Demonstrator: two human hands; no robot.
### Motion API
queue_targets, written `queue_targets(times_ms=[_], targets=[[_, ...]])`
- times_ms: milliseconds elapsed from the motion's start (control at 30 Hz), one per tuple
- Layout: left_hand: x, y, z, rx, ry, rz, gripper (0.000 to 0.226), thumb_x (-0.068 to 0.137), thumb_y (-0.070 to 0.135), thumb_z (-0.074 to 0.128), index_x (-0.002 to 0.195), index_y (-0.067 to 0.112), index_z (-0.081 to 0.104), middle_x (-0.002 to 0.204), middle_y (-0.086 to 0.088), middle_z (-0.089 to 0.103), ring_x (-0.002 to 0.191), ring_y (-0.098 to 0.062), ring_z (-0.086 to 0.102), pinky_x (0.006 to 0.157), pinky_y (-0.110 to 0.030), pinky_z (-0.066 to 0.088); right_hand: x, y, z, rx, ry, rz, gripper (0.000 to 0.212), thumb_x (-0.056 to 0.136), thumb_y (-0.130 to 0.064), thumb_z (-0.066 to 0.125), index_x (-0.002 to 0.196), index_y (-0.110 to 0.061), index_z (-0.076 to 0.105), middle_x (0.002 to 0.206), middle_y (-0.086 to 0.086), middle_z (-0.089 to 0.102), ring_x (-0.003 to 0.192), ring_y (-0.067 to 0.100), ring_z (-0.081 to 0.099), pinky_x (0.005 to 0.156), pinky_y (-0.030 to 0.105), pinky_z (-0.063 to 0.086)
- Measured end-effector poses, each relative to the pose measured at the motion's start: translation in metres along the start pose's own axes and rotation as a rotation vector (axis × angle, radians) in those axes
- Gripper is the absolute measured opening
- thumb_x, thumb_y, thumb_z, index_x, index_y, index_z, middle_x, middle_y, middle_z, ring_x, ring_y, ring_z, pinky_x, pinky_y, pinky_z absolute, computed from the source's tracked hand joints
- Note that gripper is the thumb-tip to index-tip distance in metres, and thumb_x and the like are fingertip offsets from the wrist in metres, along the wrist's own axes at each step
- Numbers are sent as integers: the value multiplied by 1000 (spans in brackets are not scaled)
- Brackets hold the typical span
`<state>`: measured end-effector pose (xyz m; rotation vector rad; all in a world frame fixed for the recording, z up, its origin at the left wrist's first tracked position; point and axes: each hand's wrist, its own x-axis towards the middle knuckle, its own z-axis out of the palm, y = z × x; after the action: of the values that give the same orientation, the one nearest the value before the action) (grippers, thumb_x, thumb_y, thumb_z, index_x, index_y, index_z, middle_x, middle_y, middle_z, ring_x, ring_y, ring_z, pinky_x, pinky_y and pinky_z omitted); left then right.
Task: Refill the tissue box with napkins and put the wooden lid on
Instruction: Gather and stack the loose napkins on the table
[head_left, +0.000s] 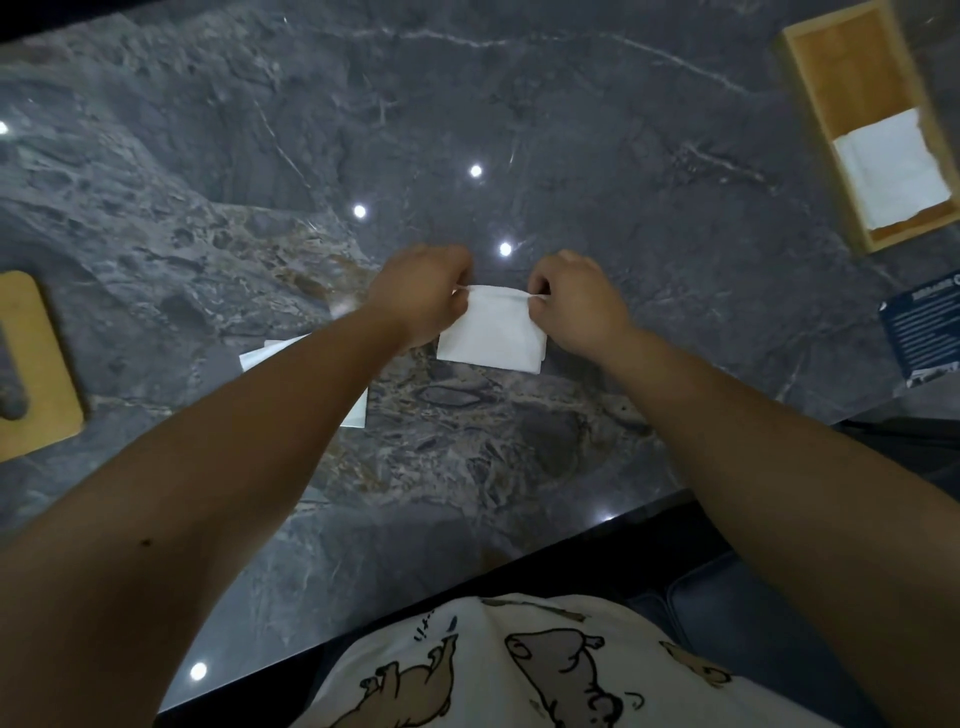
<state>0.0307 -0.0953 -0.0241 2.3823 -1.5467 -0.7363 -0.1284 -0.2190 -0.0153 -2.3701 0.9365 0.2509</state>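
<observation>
A white napkin (493, 332) hangs folded over the middle of the dark marble table. My left hand (423, 293) pinches its upper left corner and my right hand (576, 301) pinches its upper right corner. The open wooden tissue box (810, 67) stands at the far right, with a few white napkins (891, 166) lying in its near end. The wooden lid (44, 364), with a slot cut in it, lies flat at the left edge of the table. More white napkins (358, 410) lie on the table under my left forearm, mostly hidden.
A dark blue printed card (922, 332) lies at the table's right edge. The marble table (571, 156) reflects several ceiling lights. The table's near edge runs diagonally just in front of my body.
</observation>
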Motion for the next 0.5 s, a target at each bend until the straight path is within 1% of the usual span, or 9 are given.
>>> queue_targets(times_ms=[33, 100, 167, 233, 333, 433, 500], targets=[[-2, -1, 0, -24, 0, -10, 15, 90, 20, 55, 103, 15, 59, 103, -9, 66, 96, -30, 58, 77, -35, 42, -1, -1, -1, 12, -11, -10, 7, 87, -13, 56, 93, -10, 59, 100, 8, 60, 94, 24, 54, 72, 29, 40], [-8, -2, -2, -72, 3, -16, 24, 91, 20, 56, 114, 16, 59, 110, -9, 68, 100, -30, 60, 77, -33, 42, -2, -3, -5, 48, -42, -17, 14, 88, -13, 56, 101, -9, 59, 97, 6, 62, 88, 22, 56, 72, 29, 42], [-15, -3, -7, -107, 8, -13, 30, 92, 19, 55, 121, 15, 61, 114, -9, 68, 103, -30, 60, 79, -32, 41, -2, -5, -8, 60, -65, -28, 19, 89, -14, 57, 107, -10, 60, 95, 3, 59, 85, 19, 53, 73, 27, 41], [-24, -2, -13, -119, 21, -13, 24, 93, 17, 55, 113, 13, 65, 110, -10, 68, 101, -30, 59, 81, -34, 44, -3, -10, -12, 63, -74, -63, 17, 88, -14, 57, 103, -11, 64, 94, 1, 54, 84, 17, 52, 75, 27, 39], [-42, 0, -22, -166, 77, -48, 17, 93, 16, 56, 104, 13, 68, 103, -8, 66, 96, -26, 59, 80, -35, 47, -7, -21, -19, 66, -104, -123, 13, 87, -13, 58, 97, -11, 66, 92, -1, 52, 84, 16, 53, 75, 26, 41], [-67, 3, -31, -215, 140, -72, 16, 93, 16, 57, 103, 12, 68, 101, -7, 65, 92, -24, 59, 78, -32, 44, -14, -36, -25, 65, -150, -164, 12, 86, -15, 57, 95, -13, 64, 97, 1, 59, 87, 17, 56, 77, 30, 46], [-85, 2, -35, -248, 177, -89, 16, 93, 16, 57, 104, 11, 68, 102, -8, 65, 92, -24, 59, 80, -34, 45, -20, -46, -28, 84, -159, -200, 10, 87, -15, 57, 94, -15, 63, 95, 0, 62, 85, 16, 57, 71, 27, 45]])
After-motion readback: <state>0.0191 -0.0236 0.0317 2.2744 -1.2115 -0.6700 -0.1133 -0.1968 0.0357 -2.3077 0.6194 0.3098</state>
